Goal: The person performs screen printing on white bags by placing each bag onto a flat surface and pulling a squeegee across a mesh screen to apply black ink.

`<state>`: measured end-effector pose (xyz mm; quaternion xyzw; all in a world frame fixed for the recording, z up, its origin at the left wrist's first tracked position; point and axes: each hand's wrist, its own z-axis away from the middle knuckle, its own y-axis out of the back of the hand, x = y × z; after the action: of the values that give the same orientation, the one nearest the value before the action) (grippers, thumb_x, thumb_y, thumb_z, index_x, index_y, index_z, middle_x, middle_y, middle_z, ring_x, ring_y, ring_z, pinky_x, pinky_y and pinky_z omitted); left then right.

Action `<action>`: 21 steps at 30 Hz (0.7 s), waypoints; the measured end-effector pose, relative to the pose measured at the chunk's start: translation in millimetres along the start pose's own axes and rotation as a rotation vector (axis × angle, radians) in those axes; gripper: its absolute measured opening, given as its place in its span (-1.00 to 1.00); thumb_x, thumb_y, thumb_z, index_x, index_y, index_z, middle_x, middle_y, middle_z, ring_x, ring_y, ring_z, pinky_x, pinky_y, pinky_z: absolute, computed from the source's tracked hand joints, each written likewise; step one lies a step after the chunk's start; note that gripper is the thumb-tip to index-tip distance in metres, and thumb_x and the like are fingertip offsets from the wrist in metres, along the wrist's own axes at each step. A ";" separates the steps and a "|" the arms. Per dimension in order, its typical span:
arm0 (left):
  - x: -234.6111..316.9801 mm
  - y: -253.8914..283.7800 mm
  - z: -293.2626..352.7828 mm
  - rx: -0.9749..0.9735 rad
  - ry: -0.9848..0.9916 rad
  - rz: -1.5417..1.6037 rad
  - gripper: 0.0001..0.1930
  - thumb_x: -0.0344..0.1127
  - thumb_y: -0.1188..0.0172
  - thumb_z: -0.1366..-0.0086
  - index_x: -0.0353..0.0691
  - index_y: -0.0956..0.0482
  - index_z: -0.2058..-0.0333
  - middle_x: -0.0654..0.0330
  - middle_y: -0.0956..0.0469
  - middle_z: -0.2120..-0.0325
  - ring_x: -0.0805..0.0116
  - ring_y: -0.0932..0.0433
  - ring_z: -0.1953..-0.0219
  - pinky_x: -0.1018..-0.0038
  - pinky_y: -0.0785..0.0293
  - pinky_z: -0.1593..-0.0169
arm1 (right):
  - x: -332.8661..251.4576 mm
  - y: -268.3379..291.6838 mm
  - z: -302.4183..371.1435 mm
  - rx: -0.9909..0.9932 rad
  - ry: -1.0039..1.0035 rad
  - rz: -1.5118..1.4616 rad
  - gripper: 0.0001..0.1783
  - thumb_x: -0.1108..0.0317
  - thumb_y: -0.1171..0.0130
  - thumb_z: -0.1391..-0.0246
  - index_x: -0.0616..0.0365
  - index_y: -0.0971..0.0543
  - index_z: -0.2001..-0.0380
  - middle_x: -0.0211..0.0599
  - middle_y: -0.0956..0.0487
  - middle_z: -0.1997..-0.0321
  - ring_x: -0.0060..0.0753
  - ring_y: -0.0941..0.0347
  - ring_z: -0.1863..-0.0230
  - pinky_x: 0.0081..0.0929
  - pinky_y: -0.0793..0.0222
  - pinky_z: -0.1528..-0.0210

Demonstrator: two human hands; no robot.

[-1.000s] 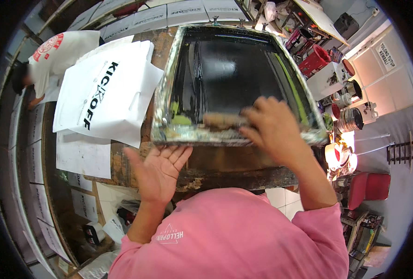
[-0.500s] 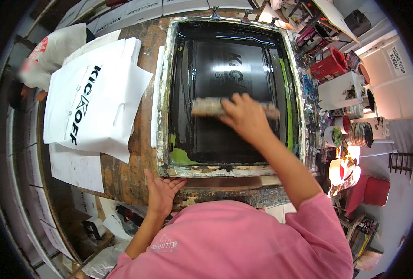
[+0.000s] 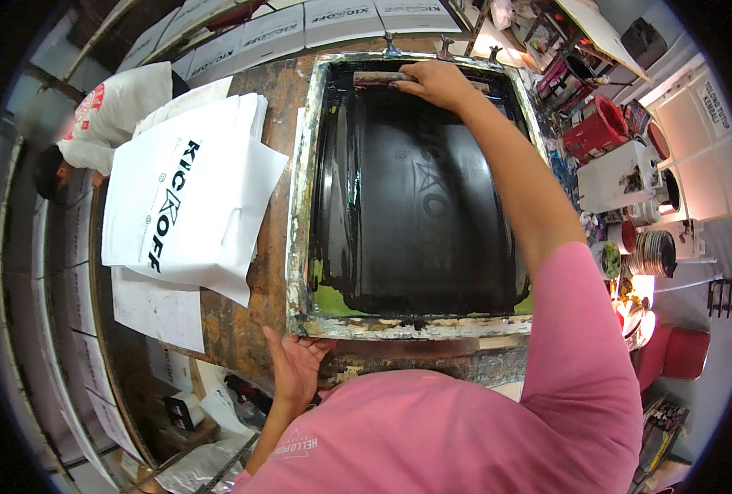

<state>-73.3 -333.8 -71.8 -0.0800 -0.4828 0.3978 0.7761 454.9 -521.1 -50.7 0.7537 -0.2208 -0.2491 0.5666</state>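
A screen printing frame [image 3: 299, 214] with a worn, paint-spattered rim lies in front of me, its mesh [image 3: 432, 255] coated in glossy black ink. Dark lettering shows faintly through the ink. At the frame's far end, my right hand [image 3: 438, 85] grips a squeegee [image 3: 374, 79] lying across the mesh; part of the blade is behind the hand. Below the near left corner, my left hand [image 3: 298, 364] is palm up with thumb and fingers apart, fingertips at the rim's underside. It holds nothing. Left of the frame sits a pile of white bags [image 3: 209, 185] printed in black.
The frame rests on a stained wooden table [image 3: 255, 272]. Clamps [image 3: 391, 45] line its far edge. To the right stand a red bucket [image 3: 594, 128], a white container [image 3: 617, 177] and several cans. A person [image 3: 123, 111] bends at the far left, beside racks of printed white bags.
My right hand has pushed the squeegee from mid-screen to the far end, leaving a smooth black film behind it. My left hand stays at the near left corner. The view has shifted slightly.
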 end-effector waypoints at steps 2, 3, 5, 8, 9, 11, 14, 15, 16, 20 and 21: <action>2.8 -0.5 2.8 0.025 0.006 -0.033 0.01 0.57 0.34 -0.36 -0.44 -0.27 -0.20 -0.11 -0.60 0.02 0.04 -0.66 0.03 0.12 -0.51 -0.20 | -4.8 -13.2 10.3 0.054 -0.029 0.058 -0.43 -0.27 -0.01 -0.28 -0.01 -0.64 0.10 -0.08 -0.67 0.14 0.06 -0.61 0.08 0.02 -0.51 0.04; 3.2 -2.1 2.8 0.038 0.002 -0.039 0.05 0.59 0.31 -0.34 -0.46 -0.24 -0.22 -0.12 -0.60 0.02 0.03 -0.68 0.05 0.11 -0.53 -0.20 | -15.4 -10.9 18.2 0.053 -0.038 0.065 -0.47 -0.25 -0.02 -0.28 -0.02 -0.63 0.13 -0.09 -0.68 0.20 0.06 -0.62 0.12 0.02 -0.52 0.08; 7.5 -6.0 3.4 -0.009 -0.010 -0.041 -0.04 0.54 0.34 -0.39 -0.40 -0.32 -0.17 -0.12 -0.61 0.02 0.02 -0.65 -0.01 0.13 -0.47 -0.23 | -31.1 4.6 38.8 0.004 -0.036 0.036 -0.49 -0.21 -0.03 -0.29 0.00 -0.62 0.16 -0.08 -0.68 0.25 0.09 -0.63 0.16 0.05 -0.52 0.09; 10.3 -9.8 6.3 -0.039 -0.025 -0.037 -0.07 0.52 0.36 -0.41 -0.37 -0.33 -0.17 -0.13 -0.61 0.01 0.01 -0.64 -0.04 0.14 -0.43 -0.26 | -75.3 26.7 90.3 -0.067 -0.008 -0.025 -0.51 -0.17 -0.04 -0.30 0.05 -0.60 0.18 -0.04 -0.68 0.28 0.10 -0.63 0.18 0.08 -0.51 0.14; 9.7 -9.0 8.9 -0.040 -0.035 -0.032 -0.07 0.51 0.37 -0.42 -0.37 -0.31 -0.19 -0.13 -0.61 0.01 0.01 -0.64 -0.04 0.14 -0.42 -0.27 | -97.4 38.5 111.9 -0.089 0.011 -0.039 -0.54 -0.15 -0.05 -0.30 0.05 -0.59 0.18 -0.06 -0.68 0.28 0.11 -0.63 0.19 0.07 -0.51 0.15; 9.3 -5.1 8.6 -0.103 -0.043 -0.031 -0.06 0.52 0.36 -0.41 -0.37 -0.23 -0.24 -0.16 -0.56 -0.05 0.00 -0.62 -0.07 0.13 -0.41 -0.29 | -140.7 60.7 165.3 -0.084 -0.012 -0.076 -0.61 -0.06 -0.10 -0.30 0.06 -0.51 0.17 -0.05 -0.65 0.30 0.13 -0.60 0.21 0.06 -0.45 0.17; 18.0 -16.1 13.5 -0.134 -0.086 -0.035 -0.04 0.54 0.34 -0.39 -0.38 -0.21 -0.25 -0.18 -0.54 -0.07 -0.01 -0.61 -0.09 0.12 -0.40 -0.29 | -210.6 111.5 232.5 -0.258 -0.123 -0.095 -0.54 -0.08 -0.13 -0.27 0.16 -0.45 0.19 0.01 -0.66 0.35 0.15 -0.63 0.29 0.04 -0.51 0.21; 21.2 -16.6 16.2 -0.144 -0.101 -0.031 -0.03 0.54 0.32 -0.38 -0.39 -0.21 -0.24 -0.18 -0.54 -0.06 -0.03 -0.60 -0.10 0.12 -0.40 -0.30 | -228.3 126.6 245.7 -0.283 -0.152 -0.118 -0.53 -0.08 -0.14 -0.26 0.18 -0.45 0.19 0.01 -0.61 0.35 0.17 -0.60 0.27 0.04 -0.52 0.22; 26.1 -17.6 19.4 -0.157 -0.108 -0.028 -0.01 0.55 0.31 -0.37 -0.40 -0.21 -0.24 -0.18 -0.54 -0.06 -0.04 -0.60 -0.10 0.12 -0.40 -0.30 | -241.6 142.2 255.0 -0.218 -0.145 -0.124 -0.54 -0.05 -0.16 -0.23 0.18 -0.46 0.21 -0.02 -0.58 0.33 0.14 -0.58 0.23 0.00 -0.51 0.20; 70.6 -39.6 25.0 -0.461 -0.257 0.152 0.05 0.58 0.21 -0.32 -0.47 -0.20 -0.26 -0.23 -0.49 -0.15 -0.16 -0.52 -0.19 0.02 -0.29 -0.37 | -266.2 205.1 254.3 0.038 -0.065 0.000 -0.63 0.04 -0.24 -0.15 0.15 -0.50 0.27 -0.11 -0.49 0.31 0.01 -0.50 0.15 -0.10 -0.44 0.06; 83.4 -46.8 24.9 -0.567 -0.298 0.215 0.08 0.58 0.16 -0.30 -0.50 -0.18 -0.28 -0.26 -0.45 -0.18 -0.20 -0.46 -0.25 -0.02 -0.23 -0.41 | -268.4 216.4 249.1 0.155 -0.059 0.071 -0.68 0.09 -0.28 -0.10 0.12 -0.52 0.32 -0.12 -0.51 0.30 -0.05 -0.47 0.15 -0.10 -0.33 -0.02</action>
<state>-50.2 -313.7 22.1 -0.2840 -0.6711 0.3345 0.5975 79.3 -597.7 133.3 0.7792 -0.2827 -0.2333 0.5084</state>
